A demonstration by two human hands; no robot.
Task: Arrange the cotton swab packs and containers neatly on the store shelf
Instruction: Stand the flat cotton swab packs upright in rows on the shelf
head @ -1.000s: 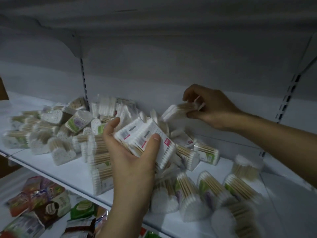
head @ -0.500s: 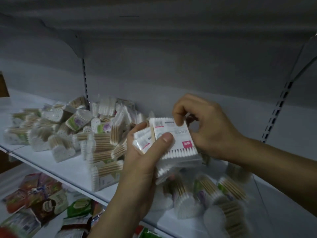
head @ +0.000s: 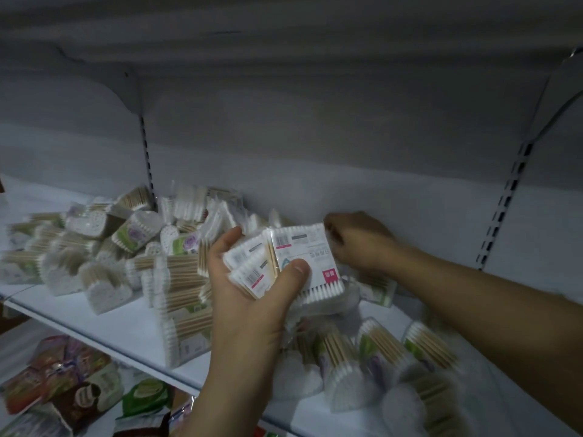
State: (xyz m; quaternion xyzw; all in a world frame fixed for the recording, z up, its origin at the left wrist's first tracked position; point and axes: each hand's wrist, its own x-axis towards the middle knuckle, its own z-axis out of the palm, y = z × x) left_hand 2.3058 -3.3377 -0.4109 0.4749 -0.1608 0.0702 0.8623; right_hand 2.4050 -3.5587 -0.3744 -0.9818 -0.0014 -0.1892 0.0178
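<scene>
Hazard: the left hand (head: 252, 298) carries a fanned stack of flat packs (head: 303, 257), several sleeves deep. The grip clamps it only between the thumb, laid across the front label, and the fingers curled behind. The sleeves look like slick film and sit offset from one another, so a slackened grip or a sideways tug would likely let the inner ones slide out. They would drop onto the round containers (head: 375, 351) lying directly beneath the grip. The right hand (head: 359, 241) sits just beside the stack's far edge with fingers curled. Motion blur hides whether it pinches the front pack or holds nothing. A sweep of either forearm could also push the containers below the grip over the lip of the shelf (head: 126, 329). The stack is held in the air above the shelf, in front of the back panel. Each pack is thin, square and clear-wrapped, with a white barcode label, a pink tab and a row of white cotton tips along the lower edge. To the left of the grip, heart-shaped containers (head: 107, 288) and boxes of wooden-stemmed swabs (head: 186, 323) lie in a loose heap.
</scene>
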